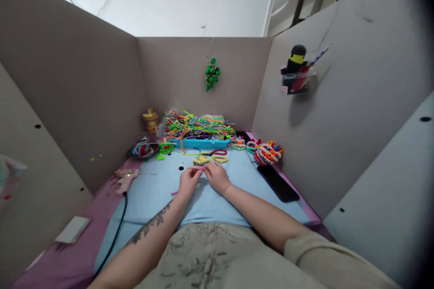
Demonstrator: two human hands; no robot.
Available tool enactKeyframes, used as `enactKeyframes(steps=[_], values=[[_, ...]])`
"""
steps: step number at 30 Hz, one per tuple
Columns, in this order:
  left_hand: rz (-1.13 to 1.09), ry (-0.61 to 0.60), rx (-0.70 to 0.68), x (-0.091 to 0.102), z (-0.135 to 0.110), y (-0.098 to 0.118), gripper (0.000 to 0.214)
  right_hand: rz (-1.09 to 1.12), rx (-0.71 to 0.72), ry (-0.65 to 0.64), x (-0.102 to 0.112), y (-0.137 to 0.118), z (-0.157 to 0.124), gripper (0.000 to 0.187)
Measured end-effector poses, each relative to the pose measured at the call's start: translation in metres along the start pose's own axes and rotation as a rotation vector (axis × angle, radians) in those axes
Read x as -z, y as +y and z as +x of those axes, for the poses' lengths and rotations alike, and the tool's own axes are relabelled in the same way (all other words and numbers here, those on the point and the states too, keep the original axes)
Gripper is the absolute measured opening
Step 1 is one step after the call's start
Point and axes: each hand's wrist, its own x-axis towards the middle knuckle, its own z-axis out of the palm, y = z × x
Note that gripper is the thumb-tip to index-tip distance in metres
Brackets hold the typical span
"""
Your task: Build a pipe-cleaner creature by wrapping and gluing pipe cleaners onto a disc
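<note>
My left hand [190, 180] and my right hand [217, 176] meet over the middle of the blue cloth [152, 194], fingertips pinched close together. Between them is a small pink strand [200, 168], which both hands grip; its exact kind is too small to tell. Just beyond my fingers lies a yellow and green braided piece [201, 160]. Scissors [219, 156] with red and yellow handles rest behind my right hand. Another pink strand [174, 193] pokes out beside my left wrist.
A blue tray [203, 143] piled with colourful strands [200, 124] stands at the back. On the left are a pink glue gun [127, 180] with a black cord, a metal bowl [132, 151] and a white box [73, 229]. A phone [278, 183] and striped woven pieces [266, 153] lie right. Grey panels surround the table.
</note>
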Motion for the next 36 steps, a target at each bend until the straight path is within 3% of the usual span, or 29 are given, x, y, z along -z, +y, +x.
enactKeyframes(steps=[12, 25, 36], values=[[-0.110, -0.016, 0.045, 0.000, 0.002, -0.001, 0.032, -0.032, -0.037, -0.010, -0.008, 0.006, 0.001, 0.007], [-0.092, 0.019, -0.024, 0.001, 0.001, -0.002, 0.026, 0.090, 0.025, -0.100, -0.005, 0.001, 0.004, 0.017], [0.040, 0.052, -0.045, -0.001, 0.003, -0.009, 0.028, -0.194, -0.082, -0.315, -0.014, -0.002, 0.008, 0.018]])
